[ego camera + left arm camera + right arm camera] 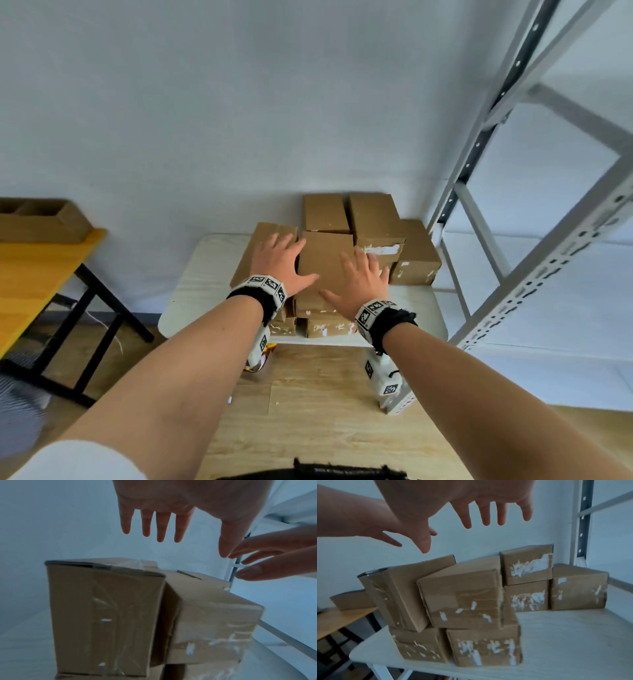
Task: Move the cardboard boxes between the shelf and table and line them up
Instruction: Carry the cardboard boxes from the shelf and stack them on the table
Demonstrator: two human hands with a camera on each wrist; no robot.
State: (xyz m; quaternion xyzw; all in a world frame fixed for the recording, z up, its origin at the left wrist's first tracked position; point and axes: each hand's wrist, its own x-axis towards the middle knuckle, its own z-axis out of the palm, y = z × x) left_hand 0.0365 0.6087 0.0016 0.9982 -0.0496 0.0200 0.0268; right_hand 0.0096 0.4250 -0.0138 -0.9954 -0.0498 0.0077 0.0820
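Head view: left hand (279,262) and right hand (359,282), fingers spread and grasping nothing, above stacked cardboard boxes (325,263) on the white table (202,284); wrist views: both palms clear of the box tops, upper boxes tilted.

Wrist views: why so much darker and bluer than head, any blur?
Head view: evenly lit, sharp; grey metal shelf frame bowed by the wide lens. Left wrist view: dim, blue cast, left hand backlit, brown cardboard boxes soft. Right wrist view: same cast, right hand blurred, box edges smeared.
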